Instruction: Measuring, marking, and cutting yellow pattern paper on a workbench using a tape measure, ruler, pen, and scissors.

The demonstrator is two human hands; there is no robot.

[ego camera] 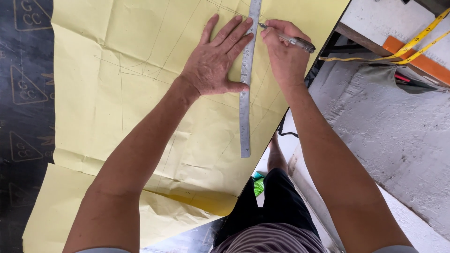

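Yellow creased paper [117, 84], two sheets, covers the dark desk [23, 93]. One steel ruler [245, 93] lies toward twelve o'clock; the left hand [218, 61] presses it flat, fingers spread. At its one o'clock, the right hand [286, 56] grips one clear pen [288, 40].

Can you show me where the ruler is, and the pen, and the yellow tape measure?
metal ruler [245, 107]: head view, middle of its bare strip below the left hand.
pen [295, 42]: head view, clear barrel above the right hand.
yellow tape measure [417, 40]: head view, upper strand.
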